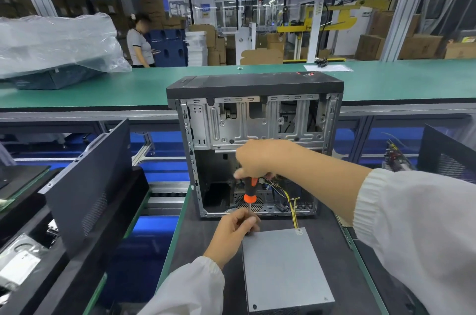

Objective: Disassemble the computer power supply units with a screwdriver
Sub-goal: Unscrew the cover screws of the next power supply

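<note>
Nearest: flat grey sheet-metal power supply box [284, 269] lying on dark work mat [206, 242], toward mat's near edge, right of centre. Screw visible at its near left corner; yellow wires [293, 214] run from its far right corner up into the case.

L hand [235, 228] at PSU's far left corner, white sleeve [190, 289] behind it. Fingers curled, pinching thin metal shaft of the screwdriver just above the corner. Tip itself hidden by the fingers; can't tell if it sits in a screw.

Orange-and-black-handled screwdriver [249, 191] stands approx upright over that corner. R hand [257, 157] above, fingers wrapped round top of handle, clamped on it; R forearm comes in from right in white knit-cuffed sleeve [412, 224].

Behind PSU, at mat's far edge: open black and bare-steel desktop tower case [255, 144], side panel off, interior facing camera. Empty drive cage in upper part; lower part shows round fan grille and loose black/yellow cabling.

Left of mat: dark perforated metal side panel [87, 185] leaning tilted, over a blue-lit roller conveyor.

Beyond: long green bench [128, 88] w/ clear plastic-wrapped bundle [56, 41] at left end, white paper sheet [328, 67] at right. Far bkgd: a person in white top standing by blue crates, cardboard cartons, yellow machine frame.
</note>
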Demonstrator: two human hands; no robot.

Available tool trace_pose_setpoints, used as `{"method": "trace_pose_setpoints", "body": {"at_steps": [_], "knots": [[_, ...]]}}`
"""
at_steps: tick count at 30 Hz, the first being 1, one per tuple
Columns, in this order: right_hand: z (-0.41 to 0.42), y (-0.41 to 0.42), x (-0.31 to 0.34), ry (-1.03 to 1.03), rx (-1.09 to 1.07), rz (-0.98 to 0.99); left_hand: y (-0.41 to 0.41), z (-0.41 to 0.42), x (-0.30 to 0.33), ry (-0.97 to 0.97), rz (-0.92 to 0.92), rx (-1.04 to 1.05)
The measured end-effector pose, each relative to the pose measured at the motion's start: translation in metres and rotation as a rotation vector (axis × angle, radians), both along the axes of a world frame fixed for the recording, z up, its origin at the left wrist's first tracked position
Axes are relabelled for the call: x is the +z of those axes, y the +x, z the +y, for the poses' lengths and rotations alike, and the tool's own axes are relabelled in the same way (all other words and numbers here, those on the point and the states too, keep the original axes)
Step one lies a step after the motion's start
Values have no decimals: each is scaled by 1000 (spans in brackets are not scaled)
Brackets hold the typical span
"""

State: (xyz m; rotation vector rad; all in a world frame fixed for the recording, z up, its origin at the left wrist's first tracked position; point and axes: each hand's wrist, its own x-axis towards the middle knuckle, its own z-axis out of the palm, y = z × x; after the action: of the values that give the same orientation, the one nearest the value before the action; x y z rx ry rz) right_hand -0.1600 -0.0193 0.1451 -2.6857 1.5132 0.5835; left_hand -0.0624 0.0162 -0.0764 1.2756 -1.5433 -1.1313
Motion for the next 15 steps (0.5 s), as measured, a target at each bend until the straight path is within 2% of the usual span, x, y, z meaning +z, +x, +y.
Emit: {"method": "trace_pose_setpoints", "body": {"at_steps": [3,6,10,15], "knots": [[-6,-6,-2,124,58,-93,11,-4,-4,-117,-247,34],[-8,-9,-7,129,130,-184,18,-7,-5,-183,-474,29],[-12,-10,-14,133,125,-312,18,-7,-2,-207,-588,0],[-14,-11,-28,28,66,-556,16,-5,-2,-238,-622,26]]}}
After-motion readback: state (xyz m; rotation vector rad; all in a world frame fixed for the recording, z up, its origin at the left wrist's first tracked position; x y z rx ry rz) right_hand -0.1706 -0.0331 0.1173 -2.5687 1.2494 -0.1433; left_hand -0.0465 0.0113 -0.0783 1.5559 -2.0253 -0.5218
